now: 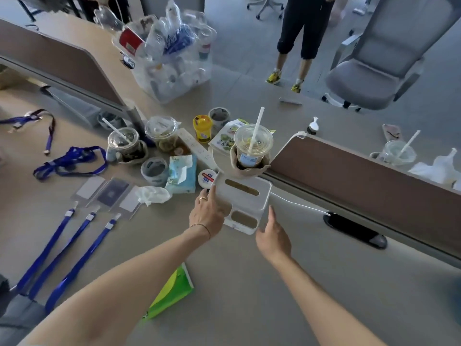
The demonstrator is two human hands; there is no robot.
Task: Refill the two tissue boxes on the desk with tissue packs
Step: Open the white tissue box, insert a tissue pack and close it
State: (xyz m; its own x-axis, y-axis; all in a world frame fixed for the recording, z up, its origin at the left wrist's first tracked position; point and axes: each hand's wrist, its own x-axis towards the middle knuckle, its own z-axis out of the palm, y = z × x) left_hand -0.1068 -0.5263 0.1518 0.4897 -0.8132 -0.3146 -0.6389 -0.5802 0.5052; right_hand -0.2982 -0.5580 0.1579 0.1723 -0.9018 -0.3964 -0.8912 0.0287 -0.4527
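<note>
Hands first: my left hand holds the left side of the white tissue box, fingers laid along its edge and thumb hidden, so I cannot tell how firmly it grips. My right hand is spread and relaxed just beside the box's near right corner, holding nothing; whether a fingertip touches the box I cannot tell. The box sits on the desk against the brown divider, with a long slot in its top and two small compartments at its near end.

A green tissue pack lies on the desk near me, partly under my left forearm; its print is too blurred to read. A light blue tissue pack, torn open on top, lies left of the box, and its wording is also unreadable. Between them stands a small round white jar with a red and blue label I cannot make out.

Behind the box a plastic cup with a white straw stands in a beige holder. A yellow can carries a red label, illegible. Blue lanyards with clear badge sleeves lie to the left.
</note>
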